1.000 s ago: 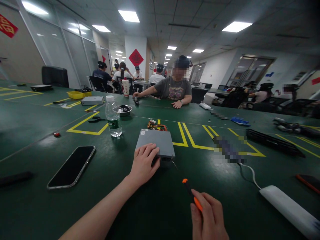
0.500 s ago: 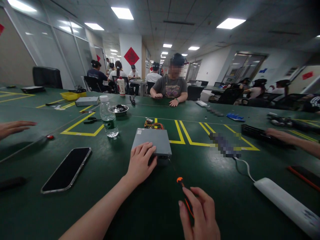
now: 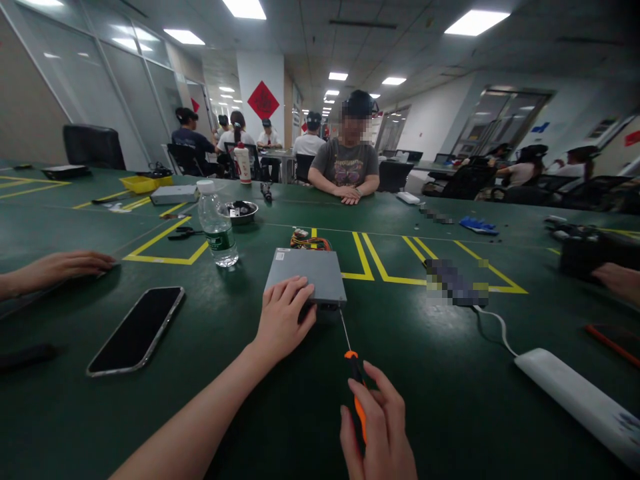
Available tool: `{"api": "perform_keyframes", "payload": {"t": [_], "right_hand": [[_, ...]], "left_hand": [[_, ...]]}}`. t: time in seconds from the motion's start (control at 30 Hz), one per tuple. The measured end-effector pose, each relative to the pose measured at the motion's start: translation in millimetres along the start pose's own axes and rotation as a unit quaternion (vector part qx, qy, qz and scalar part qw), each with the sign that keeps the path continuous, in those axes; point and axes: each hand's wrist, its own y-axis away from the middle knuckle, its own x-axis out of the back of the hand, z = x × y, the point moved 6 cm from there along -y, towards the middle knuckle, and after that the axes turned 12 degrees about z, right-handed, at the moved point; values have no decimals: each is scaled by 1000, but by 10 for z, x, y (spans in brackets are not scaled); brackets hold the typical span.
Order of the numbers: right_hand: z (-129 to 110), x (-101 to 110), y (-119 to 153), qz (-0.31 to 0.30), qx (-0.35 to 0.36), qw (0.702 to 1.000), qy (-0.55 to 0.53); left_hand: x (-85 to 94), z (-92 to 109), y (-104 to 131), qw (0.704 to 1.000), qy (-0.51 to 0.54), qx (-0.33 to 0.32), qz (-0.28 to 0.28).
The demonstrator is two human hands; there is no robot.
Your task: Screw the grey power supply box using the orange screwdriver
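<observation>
A grey metal box [image 3: 320,270] with a white label lies flat on the green table [image 3: 280,420], and a bundle of coloured wires [image 3: 315,243] comes out behind it. My left hand [image 3: 285,317] rests on the box's near left part, fingers over its top and thumb at the front edge. In my right hand [image 3: 377,423] is an orange and black screwdriver [image 3: 356,387], held by the handle between thumb and fingers. Its thin shaft points away from me, with the tip at the box's front right corner; whether it sits in a screw is too small to tell.
A water bottle [image 3: 219,230] stands left of the box, with a phone [image 3: 137,330] nearer. At right lie a white power strip [image 3: 575,400] and a blurred dark item [image 3: 455,283]. Other people's hands reach in at left [image 3: 65,270] and right [image 3: 620,280]. A person sits opposite.
My right hand and the screwdriver have shifted slightly left, the shaft now nearer the box's corner. The hand at far left has reached further in. The person opposite has brought both hands together.
</observation>
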Motion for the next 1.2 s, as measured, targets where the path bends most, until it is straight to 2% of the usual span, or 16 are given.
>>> {"api": "perform_keyframes", "payload": {"t": [0.13, 0.27, 0.37, 0.6, 0.77, 0.87, 0.93, 1.03, 1.1, 1.2], "right_hand": [[-46, -16, -6, -8, 14, 1000, -3], [148, 89, -73, 20, -79, 997, -7], [159, 108, -99, 17, -61, 998, -23], [9, 77, -116, 21, -4, 998, -52], [210, 136, -127, 7, -71, 997, -34], [151, 116, -121, -6, -56, 998, -20], [91, 119, -122, 23, -60, 998, -20], [4, 107, -132, 33, -15, 999, -37], [61, 125, -137, 35, -18, 999, -35], [225, 149, -128, 20, -70, 997, -20]], "left_hand": [[-2, -2, 5, 1000, 0, 5, 0], [1, 0, 2, 1000, 0, 7, 1], [1, 3, 2, 1000, 3, 5, 3], [-18, -9, 16, 1000, -3, 5, 1], [-20, -1, 13, 1000, -7, 2, 0], [-11, 4, 6, 1000, -5, 3, 3], [-10, 5, 4, 1000, -4, 4, 0], [-15, 0, 8, 1000, -6, 4, -4], [-18, -6, 11, 1000, -7, 3, -5], [-18, -9, 11, 1000, -8, 2, -3]]}}
